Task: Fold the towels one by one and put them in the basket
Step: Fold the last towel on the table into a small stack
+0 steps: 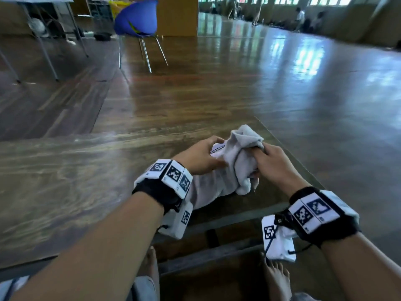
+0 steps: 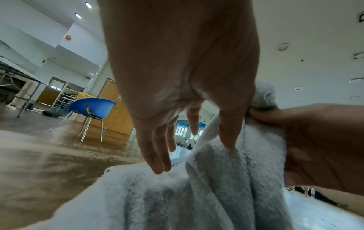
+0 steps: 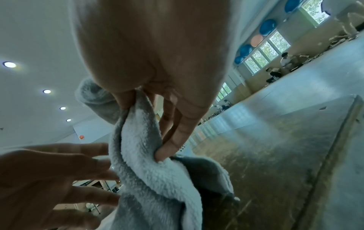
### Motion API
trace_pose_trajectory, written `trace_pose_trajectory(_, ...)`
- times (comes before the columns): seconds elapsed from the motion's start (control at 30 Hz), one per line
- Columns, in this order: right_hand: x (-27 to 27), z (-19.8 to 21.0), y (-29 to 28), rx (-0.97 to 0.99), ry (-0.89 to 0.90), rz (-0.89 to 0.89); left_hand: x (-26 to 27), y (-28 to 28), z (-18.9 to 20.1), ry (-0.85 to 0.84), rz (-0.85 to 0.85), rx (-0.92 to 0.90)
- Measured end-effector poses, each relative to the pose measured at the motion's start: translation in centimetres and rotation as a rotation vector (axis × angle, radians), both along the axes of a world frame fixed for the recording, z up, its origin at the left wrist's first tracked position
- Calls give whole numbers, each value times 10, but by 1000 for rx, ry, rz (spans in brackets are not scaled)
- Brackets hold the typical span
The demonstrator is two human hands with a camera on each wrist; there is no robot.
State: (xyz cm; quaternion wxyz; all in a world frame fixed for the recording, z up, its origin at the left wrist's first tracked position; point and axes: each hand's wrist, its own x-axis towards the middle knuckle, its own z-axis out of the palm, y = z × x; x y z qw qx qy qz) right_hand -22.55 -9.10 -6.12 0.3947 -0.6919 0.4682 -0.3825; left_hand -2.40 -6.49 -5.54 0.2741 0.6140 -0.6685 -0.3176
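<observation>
A grey-white towel is bunched and lifted off a worn wooden table, held between both hands near its right front corner. My right hand pinches a fold of the towel between thumb and fingers. To its left, my left hand lies against the towel, beside its checked border. In the left wrist view the towel hangs in soft folds, and the left hand's fingers reach out nearly straight, thumb pressing into the pile. No basket is near the hands.
The table's right edge runs just beside my right hand. A blue chair stands on the wooden floor beyond, with something yellow behind it. A folding table is at the far left. People sit far off at the back right.
</observation>
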Motion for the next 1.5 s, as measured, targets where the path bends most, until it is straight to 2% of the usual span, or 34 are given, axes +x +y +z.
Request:
trace_pose_trajectory(0.1,5,7,-6,67,-68,37,-4,-5,1,9,13,-70)
trace_pose_trajectory(0.27,20,12,-10,32,-63,126,-5,-4,11,76,32,-196)
trace_pose_trajectory(0.43,26,14,-11,6,-121,169,-8,-3,18,122,165,-234)
trace_pose_trajectory(0.5,28,13,-10,15,-144,174,-12,-3,21,91,207,-269)
trace_pose_trajectory(0.63,25,12,-15,-104,-84,-7,-19,-6,25,-8,338,-302)
trace_pose_trajectory(0.73,16,13,-23,-140,-23,-169,-23,-9,28,70,402,-212)
trace_pose_trajectory(0.8,10,13,-25,-136,-25,-172,-24,-11,32,162,435,-164)
trace_pose_trajectory(0.87,8,14,-22,-125,-49,-94,-24,-13,33,212,466,-167)
trace_pose_trajectory(1.0,9,18,-17,-105,-59,55,-27,-15,36,243,471,-339)
trace_pose_trajectory(1.17,0,21,-23,-73,-152,-42,-23,-15,51,388,479,-576)
trace_pose_trajectory(1.27,-8,19,-28,-46,-171,-94,-14,-15,57,382,467,-724)
trace_pose_trajectory(1.37,-13,15,-30,-37,-30,-140,-10,-14,54,307,424,-736)
trace_pose_trajectory(1.5,-21,7,-28,25,227,-101,-6,-13,43,78,369,-495)
